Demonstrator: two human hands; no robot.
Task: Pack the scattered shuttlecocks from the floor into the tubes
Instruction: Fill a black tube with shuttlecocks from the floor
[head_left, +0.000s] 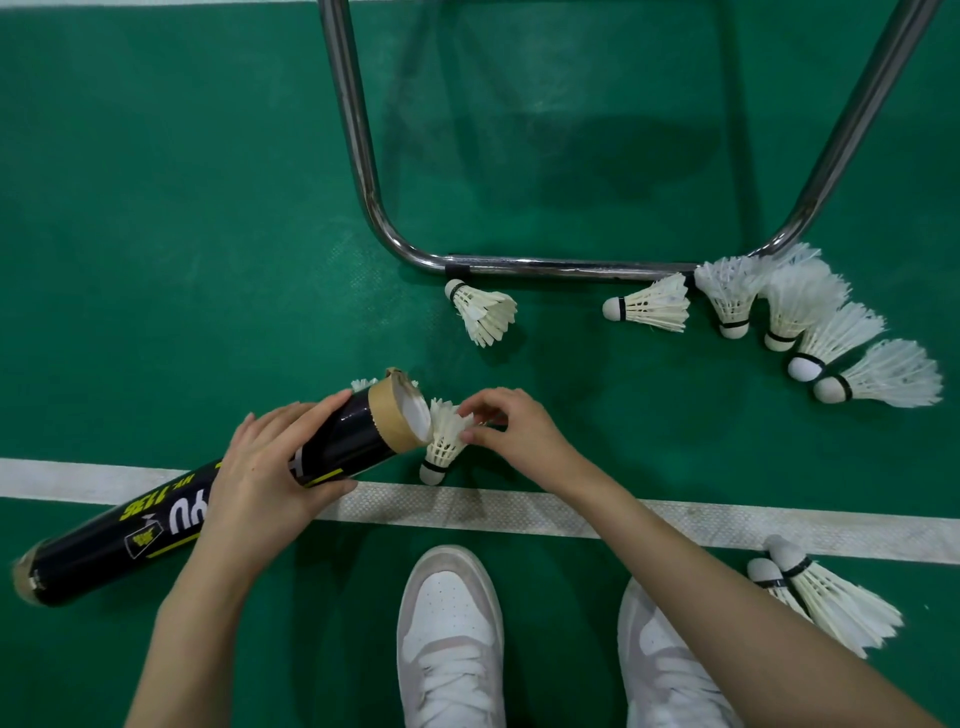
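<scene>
My left hand (270, 462) grips a long black tube (156, 525) with yellow print, its open brown-rimmed mouth (405, 410) tilted up to the right. My right hand (509, 426) pinches the feathers of a white shuttlecock (441, 441) just right of the mouth, cork end pointing down towards the white line. Feather tips of another shuttlecock (363, 383) peek out behind the tube's rim. On the green floor one shuttlecock (483, 312) lies alone, several more (779, 312) lie in a row at the right, and two (821, 597) lie by my right forearm.
A bent chrome tube frame (545, 266) stands on the floor beyond the shuttlecocks, touching the row at its right corner. A white court line (519, 512) crosses the green floor under my hands. My two white shoes (452, 634) stand at the bottom.
</scene>
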